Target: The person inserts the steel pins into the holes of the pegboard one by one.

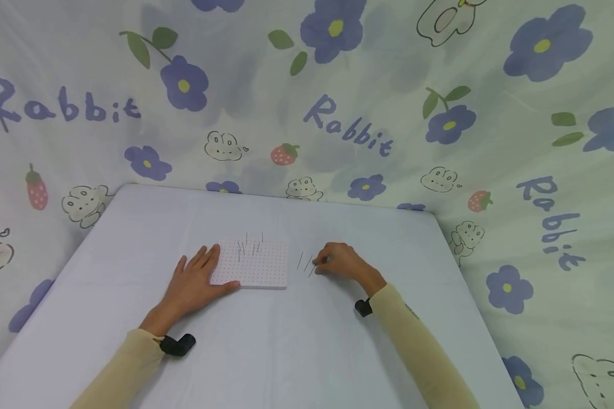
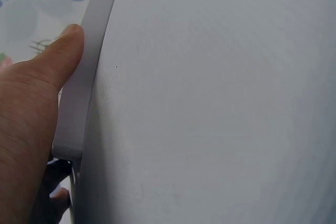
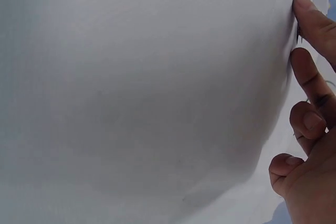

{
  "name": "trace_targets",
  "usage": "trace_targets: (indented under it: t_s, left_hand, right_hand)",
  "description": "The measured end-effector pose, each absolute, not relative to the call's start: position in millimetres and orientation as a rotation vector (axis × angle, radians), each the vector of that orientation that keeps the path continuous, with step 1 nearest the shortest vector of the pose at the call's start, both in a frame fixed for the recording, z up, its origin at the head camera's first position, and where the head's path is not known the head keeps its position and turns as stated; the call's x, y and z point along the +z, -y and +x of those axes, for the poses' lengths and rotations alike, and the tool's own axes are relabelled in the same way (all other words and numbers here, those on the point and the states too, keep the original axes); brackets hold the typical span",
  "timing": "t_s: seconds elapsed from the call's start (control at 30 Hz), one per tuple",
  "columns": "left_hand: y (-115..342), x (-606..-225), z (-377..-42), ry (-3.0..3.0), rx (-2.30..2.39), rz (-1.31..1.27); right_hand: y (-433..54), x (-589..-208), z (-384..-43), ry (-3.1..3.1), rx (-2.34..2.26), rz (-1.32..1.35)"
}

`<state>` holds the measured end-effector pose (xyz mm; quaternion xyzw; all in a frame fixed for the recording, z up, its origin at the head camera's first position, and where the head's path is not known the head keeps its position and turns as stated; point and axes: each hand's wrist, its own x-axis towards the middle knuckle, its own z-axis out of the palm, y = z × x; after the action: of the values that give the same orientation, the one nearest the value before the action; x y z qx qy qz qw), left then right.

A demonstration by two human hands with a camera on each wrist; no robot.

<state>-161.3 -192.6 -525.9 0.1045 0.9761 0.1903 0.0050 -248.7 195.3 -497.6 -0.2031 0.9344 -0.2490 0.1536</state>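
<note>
A white board with a grid of small holes (image 1: pixel 261 272) lies on the table, and several thin dark needles (image 1: pixel 253 249) stand in its far half, some tilted. My left hand (image 1: pixel 191 284) rests at the board's left side, fingers spread and the thumb (image 2: pixel 68 51) along the near edge. Right of the board, loose thin needles (image 1: pixel 300 261) lie slanted on the white cloth. My right hand (image 1: pixel 340 261) is over them, thumb and index fingertips touching down with a gap between them. In the right wrist view, needle ends (image 3: pixel 300 35) show in that gap; the other fingers are curled.
White cloth covers the table (image 1: pixel 266 346). A curtain with flowers, rabbits and lettering (image 1: pixel 256 113) hangs behind and at both sides. Black cameras (image 1: pixel 178 345) are strapped to both wrists, below tan sleeves.
</note>
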Motion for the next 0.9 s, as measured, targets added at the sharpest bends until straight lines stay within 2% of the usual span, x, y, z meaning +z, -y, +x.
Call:
trace_targets:
  t_s: [0.9]
  left_hand:
    - [193.1,-525.5,-160.4,-3.070,0.618,0.337]
  right_hand:
    - [-196.7,-498.2,-246.4,-2.655,-0.689,-0.769]
